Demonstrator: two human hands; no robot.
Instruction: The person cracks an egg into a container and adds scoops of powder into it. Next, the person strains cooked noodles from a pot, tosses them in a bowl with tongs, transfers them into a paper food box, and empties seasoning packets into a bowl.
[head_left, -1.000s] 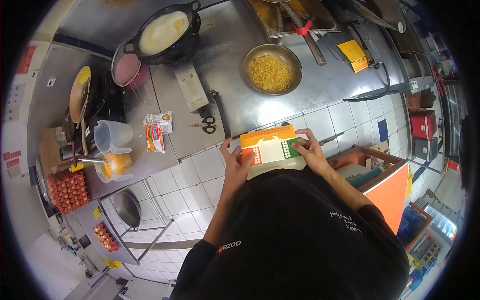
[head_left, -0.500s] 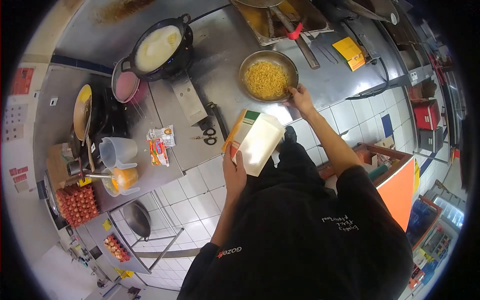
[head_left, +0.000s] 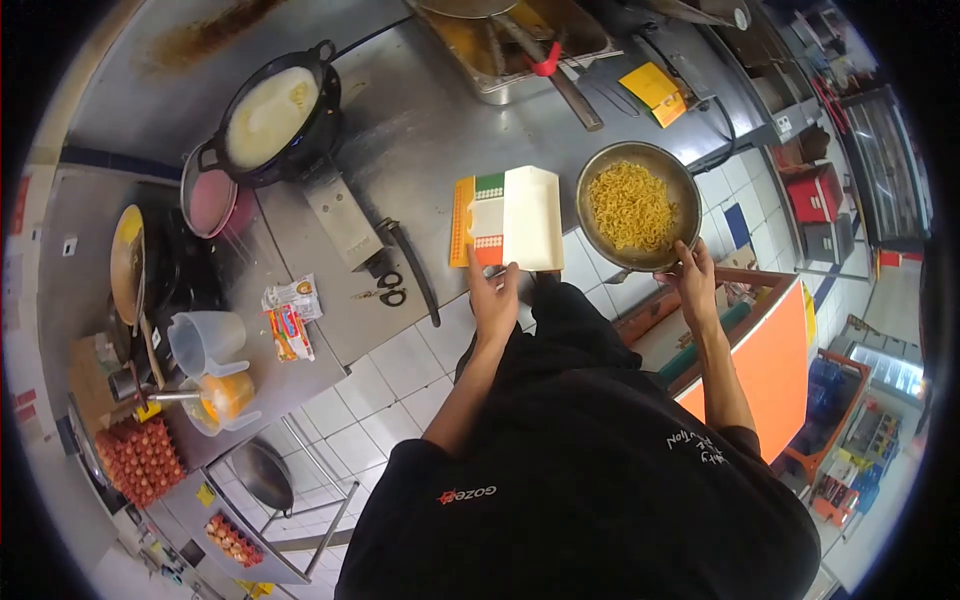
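My right hand [head_left: 693, 282] grips the near rim of a round metal bowl [head_left: 592, 215] and holds it up off the counter. Cooked noodles [head_left: 632, 207] lie inside it. To the left, my left hand [head_left: 492, 305] is closed on the lower edge of a paper food box [head_left: 532, 215]. Its lid is folded back, with orange, green and white print, and its pale inside faces up. A small gap separates box and bowl. The fingers under the box are partly hidden.
A black wok of pale liquid [head_left: 272, 118] sits on a burner at upper left. Scissors [head_left: 385, 290] lie near the counter's front edge. Plastic jugs [head_left: 208, 342], a seasoning packet [head_left: 288, 335] and egg trays [head_left: 140, 462] are at left. An orange-sided bin [head_left: 755, 365] stands at right.
My right hand has lifted the bowl of noodles off the counter and brought it right and nearer. The box in my left hand has turned and now lies open with its inside upward.
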